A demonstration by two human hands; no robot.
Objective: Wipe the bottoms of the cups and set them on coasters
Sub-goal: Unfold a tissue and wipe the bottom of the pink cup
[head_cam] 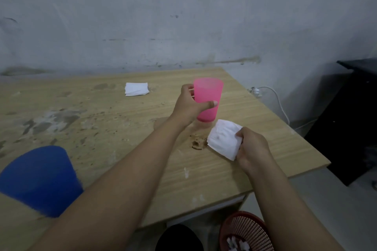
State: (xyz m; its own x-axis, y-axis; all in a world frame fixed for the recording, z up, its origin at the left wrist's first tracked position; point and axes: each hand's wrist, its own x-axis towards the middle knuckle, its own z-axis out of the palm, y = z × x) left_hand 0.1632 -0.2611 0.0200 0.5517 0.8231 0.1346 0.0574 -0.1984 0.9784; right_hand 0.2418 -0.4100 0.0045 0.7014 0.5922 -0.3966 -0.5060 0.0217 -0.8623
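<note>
A pink plastic cup [210, 96] stands upright near the right side of the wooden table [102, 120], and my left hand [188, 107] grips it around the side. My right hand [253, 146] holds a folded white tissue [223, 140] just in front of the cup, close to the tabletop. A brown wet stain [196, 143] lies on the table between cup and tissue. A blue cup [40, 179] stands at the near left, blurred. A folded white napkin [136, 89] lies flat at the far middle of the table.
The tabletop is stained and dusty on the left. A red mesh basket [244, 232] with crumpled tissues stands on the floor below the table's right edge. A dark cabinet [350, 120] stands to the right, and a white cable [279, 104] runs along the wall.
</note>
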